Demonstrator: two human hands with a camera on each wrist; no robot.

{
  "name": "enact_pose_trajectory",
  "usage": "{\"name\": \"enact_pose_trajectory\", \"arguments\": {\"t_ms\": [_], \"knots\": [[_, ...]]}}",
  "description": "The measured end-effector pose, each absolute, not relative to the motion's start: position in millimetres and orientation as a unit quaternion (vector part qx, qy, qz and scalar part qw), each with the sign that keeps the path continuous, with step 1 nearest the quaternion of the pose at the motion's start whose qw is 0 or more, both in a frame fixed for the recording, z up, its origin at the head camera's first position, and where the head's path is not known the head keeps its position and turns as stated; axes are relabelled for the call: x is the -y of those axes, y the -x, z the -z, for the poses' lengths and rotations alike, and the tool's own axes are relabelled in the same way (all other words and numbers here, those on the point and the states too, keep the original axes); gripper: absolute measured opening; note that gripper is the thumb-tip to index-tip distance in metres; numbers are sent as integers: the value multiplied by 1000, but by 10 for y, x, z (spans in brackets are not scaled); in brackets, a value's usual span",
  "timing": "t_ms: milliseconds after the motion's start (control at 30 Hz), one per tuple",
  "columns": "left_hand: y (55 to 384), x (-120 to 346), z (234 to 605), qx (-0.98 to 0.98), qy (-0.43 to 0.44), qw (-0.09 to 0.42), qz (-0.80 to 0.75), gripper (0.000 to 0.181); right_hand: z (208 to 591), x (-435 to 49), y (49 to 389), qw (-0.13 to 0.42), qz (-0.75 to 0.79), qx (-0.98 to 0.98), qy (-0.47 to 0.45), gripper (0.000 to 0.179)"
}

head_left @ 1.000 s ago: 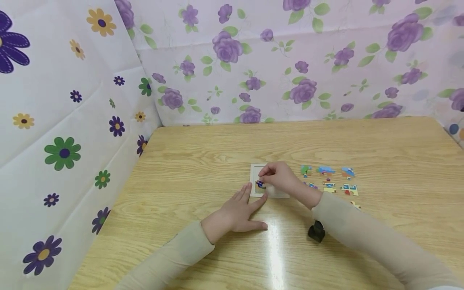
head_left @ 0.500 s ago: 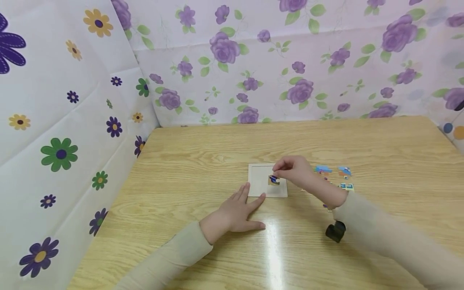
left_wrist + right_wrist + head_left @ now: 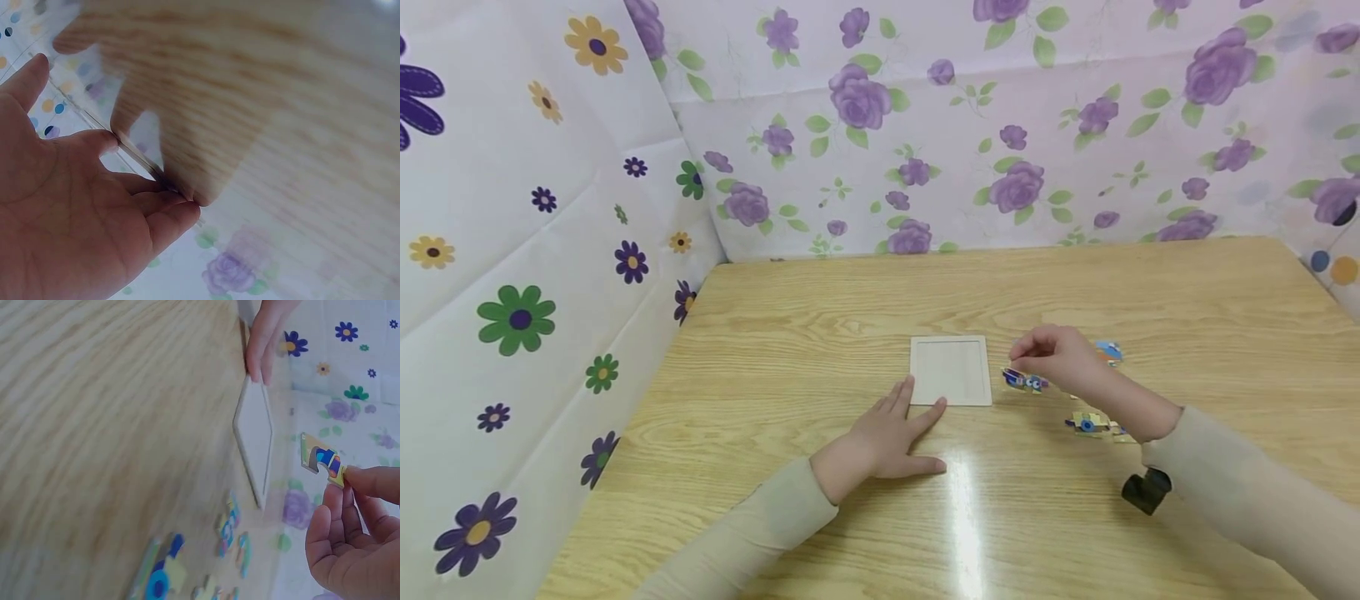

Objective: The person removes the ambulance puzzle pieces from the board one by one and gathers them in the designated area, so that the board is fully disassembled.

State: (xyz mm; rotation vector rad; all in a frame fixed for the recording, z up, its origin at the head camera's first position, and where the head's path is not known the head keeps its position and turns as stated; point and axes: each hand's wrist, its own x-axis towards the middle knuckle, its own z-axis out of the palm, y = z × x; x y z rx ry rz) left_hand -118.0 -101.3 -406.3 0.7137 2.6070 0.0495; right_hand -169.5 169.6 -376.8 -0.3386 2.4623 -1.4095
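A jigsaw puzzle piece (image 3: 322,459), yellow with dark blue and orange print, is pinched between the thumb and fingers of my right hand (image 3: 1063,362). In the right wrist view it is raised off the table, one corner inside the grip. The head view has it just right of the white square puzzle frame (image 3: 951,402). My left hand (image 3: 887,433) lies spread at the frame's lower left, its fingertips on the frame's edge; the left wrist view (image 3: 81,206) has these fingers extended along that edge.
Several loose jigsaw pieces (image 3: 1087,423) lie on the wooden table (image 3: 820,325) right of the frame, partly hidden under the right hand and forearm. A small black device (image 3: 1146,490) is at the right wrist. Flowered sheets (image 3: 865,167) stand behind and at left.
My right hand has carried the puzzle piece rightward, from over the left part of the frame to beyond its right edge. The left hand keeps its place; the view shifts slightly.
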Motion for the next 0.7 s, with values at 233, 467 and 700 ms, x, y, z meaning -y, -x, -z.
{"name": "enact_pose_trajectory", "arguments": {"t_ms": [233,467,700], "knots": [[1182,1023,4072,-941,-259,216,-20,82,3921,-1852,1636,159,478,-856,119,15],[1189,1018,4056,-940,-261,219,-22,81,4046,-1967,1598,165,450,-866,146,12],[1190,1031,4054,-941,-257,219,-14,81,4126,-1988,1601,170,439,-868,159,8]]}}
